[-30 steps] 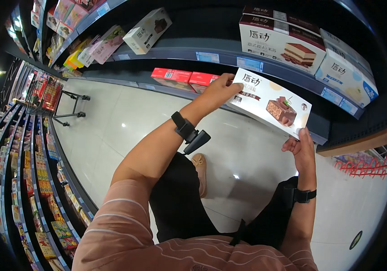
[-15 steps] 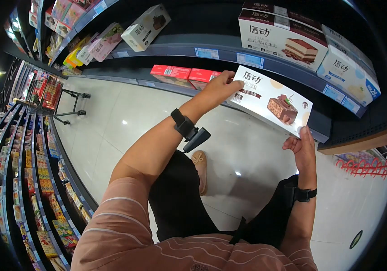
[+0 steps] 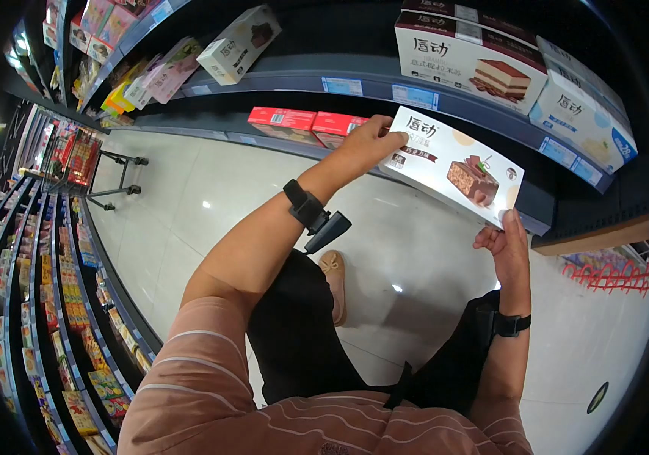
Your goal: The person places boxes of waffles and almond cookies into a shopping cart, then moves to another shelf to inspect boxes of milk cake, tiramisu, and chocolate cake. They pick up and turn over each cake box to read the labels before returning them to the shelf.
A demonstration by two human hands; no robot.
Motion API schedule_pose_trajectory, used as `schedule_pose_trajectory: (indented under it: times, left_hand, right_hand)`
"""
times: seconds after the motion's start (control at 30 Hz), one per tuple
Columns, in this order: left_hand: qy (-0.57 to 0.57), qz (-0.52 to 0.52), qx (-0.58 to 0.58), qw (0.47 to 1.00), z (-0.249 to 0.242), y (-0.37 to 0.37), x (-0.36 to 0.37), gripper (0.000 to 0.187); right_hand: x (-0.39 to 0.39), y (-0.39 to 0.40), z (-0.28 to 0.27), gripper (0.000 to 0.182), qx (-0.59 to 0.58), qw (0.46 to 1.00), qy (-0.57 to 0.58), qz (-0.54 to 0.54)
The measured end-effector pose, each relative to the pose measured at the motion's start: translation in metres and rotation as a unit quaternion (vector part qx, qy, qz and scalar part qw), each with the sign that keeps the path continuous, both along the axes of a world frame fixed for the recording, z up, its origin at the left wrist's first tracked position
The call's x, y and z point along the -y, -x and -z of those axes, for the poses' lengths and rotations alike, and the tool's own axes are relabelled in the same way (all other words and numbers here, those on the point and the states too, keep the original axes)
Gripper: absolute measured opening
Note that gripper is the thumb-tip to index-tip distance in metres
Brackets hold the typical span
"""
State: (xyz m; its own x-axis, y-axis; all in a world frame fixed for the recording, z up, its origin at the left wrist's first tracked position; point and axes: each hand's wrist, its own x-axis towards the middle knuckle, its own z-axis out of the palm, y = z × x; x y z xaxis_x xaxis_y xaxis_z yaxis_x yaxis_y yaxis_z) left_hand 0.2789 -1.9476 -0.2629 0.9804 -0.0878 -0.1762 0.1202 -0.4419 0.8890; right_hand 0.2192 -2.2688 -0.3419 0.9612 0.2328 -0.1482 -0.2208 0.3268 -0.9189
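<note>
A white cake box (image 3: pixel 457 168) with a picture of a chocolate-covered cake is held tilted in front of the lower shelf. My left hand (image 3: pixel 371 142) grips its left end, thumb on the printed face and the other fingers hidden behind. At the lower right corner, my right hand (image 3: pixel 506 236) pinches the box with its thumb or a finger along the edge; some fingers are curled below. Red boxes (image 3: pixel 283 123) lie on the lower shelf just left of my left hand.
On the upper shelf stand a tiramisu cake box (image 3: pixel 470 64), a white and blue box (image 3: pixel 578 125) and a lone white box (image 3: pixel 238 45). Price labels line the shelf edge (image 3: pixel 377 89). A red shopping cart (image 3: pixel 74 159) is at the left, near stocked shelves (image 3: pixel 67 303). Red wire hooks (image 3: pixel 612 278) stick out at right.
The view has shifted slightly, so the shelves appear a little further left. Both hands keep the cake box in almost the same position.
</note>
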Motion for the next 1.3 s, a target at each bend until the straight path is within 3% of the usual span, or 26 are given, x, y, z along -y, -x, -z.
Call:
schedule_pose_trajectory:
  times: [0.5, 0.63, 1.07, 1.3]
  left_hand:
    - [0.041, -0.003, 0.012, 0.999, -0.008, 0.006, 0.006, 0.063]
    - [0.037, -0.015, 0.002, 0.999, -0.012, 0.006, 0.008, 0.063]
    - [0.062, -0.027, -0.021, 0.997, -0.005, 0.000, 0.005, 0.057]
    - [0.049, -0.017, 0.003, 0.999, -0.003, -0.001, 0.005, 0.047]
  right_hand:
    - [0.006, 0.001, -0.002, 0.047, -0.028, 0.999, -0.043, -0.018]
    - [0.005, 0.002, -0.009, 0.054, -0.016, 1.000, -0.009, -0.016]
    - [0.010, 0.002, -0.014, 0.065, 0.005, 0.998, -0.068, -0.004]
    - [0.013, -0.001, -0.009, 0.055, -0.012, 0.995, -0.101, -0.009]
